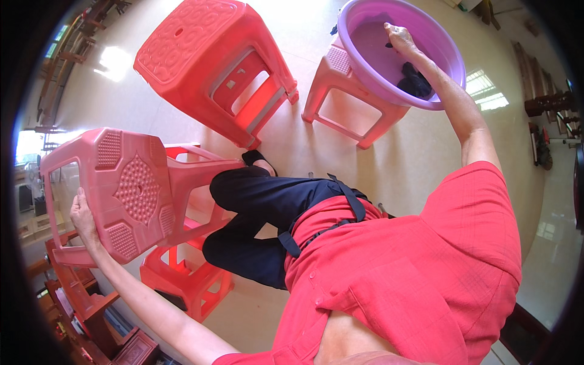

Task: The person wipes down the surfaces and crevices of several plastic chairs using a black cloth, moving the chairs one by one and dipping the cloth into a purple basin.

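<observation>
My left hand (84, 219) grips the side edge of a pink plastic stool (139, 189), whose studded seat is turned towards me. My right hand (401, 40) is closed inside a purple plastic basin (397, 93), with bits of dark cloth showing at its fingers. Another dark cloth (414, 81) lies lower in the basin, in what looks like water. The basin rests on a pink plastic stool (351, 109) and overhangs its seat.
A tall red stool stack (200, 50) stands on the tiled floor ahead. Another pink stool (196, 191) adjoins the held one, and a low red stool (187, 283) sits beside my legs. Wooden furniture (86, 301) is at lower left, more along the right rim.
</observation>
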The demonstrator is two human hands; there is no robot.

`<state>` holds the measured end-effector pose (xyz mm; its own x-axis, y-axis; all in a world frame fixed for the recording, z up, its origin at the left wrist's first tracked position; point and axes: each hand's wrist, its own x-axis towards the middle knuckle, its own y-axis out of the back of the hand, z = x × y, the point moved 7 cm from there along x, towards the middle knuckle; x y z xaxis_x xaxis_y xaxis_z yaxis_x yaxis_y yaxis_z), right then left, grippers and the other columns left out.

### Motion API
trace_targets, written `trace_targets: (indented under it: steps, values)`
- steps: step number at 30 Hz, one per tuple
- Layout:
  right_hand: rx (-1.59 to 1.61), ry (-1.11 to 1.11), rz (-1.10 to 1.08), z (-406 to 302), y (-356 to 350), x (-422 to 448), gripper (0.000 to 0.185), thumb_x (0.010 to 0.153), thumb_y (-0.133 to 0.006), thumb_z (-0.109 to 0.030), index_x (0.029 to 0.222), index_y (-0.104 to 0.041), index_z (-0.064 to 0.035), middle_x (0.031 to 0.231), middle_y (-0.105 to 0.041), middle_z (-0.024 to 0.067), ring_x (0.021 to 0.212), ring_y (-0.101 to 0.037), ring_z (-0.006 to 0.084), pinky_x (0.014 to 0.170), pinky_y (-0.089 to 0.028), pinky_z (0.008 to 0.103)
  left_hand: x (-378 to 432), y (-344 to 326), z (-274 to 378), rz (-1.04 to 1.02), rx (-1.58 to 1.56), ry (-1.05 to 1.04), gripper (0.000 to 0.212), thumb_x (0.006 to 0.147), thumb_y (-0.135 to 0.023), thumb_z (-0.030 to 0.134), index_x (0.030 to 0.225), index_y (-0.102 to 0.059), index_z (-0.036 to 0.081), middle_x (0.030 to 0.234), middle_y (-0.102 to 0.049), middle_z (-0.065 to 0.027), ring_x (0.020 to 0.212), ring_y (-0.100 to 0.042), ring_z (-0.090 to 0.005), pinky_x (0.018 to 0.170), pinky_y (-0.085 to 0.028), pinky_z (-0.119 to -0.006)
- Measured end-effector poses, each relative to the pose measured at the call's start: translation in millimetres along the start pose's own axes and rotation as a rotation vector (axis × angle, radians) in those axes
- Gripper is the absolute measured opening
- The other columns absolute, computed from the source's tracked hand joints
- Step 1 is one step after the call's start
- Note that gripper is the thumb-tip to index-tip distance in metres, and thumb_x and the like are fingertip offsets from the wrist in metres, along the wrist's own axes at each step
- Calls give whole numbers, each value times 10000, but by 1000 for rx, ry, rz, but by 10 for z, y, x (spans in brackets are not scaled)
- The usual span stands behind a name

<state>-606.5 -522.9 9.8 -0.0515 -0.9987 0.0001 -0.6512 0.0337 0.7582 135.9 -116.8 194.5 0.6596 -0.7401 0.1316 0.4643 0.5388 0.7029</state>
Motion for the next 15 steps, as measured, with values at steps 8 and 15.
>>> trace_targets:
  steps: [8,15]
  values:
    - [-54,-40,-54,82,-124,20,467,887,-402,-400,1004,-609,2,972,-629,203,967,-584,354,859,-423,407,-35,-8,43,12,-25,14,364,942,-458,311,857,-621,-3,730,-604,-11,653,-513,-65,587,-438,-231]
    - [-26,-79,22,112,19,-28,466,886,-415,-433,1051,-603,-39,956,-637,165,931,-599,307,818,-438,401,37,-81,-2,-24,1,9,363,945,-448,289,959,-613,-34,814,-621,-29,731,-535,-85,661,-448,-247]
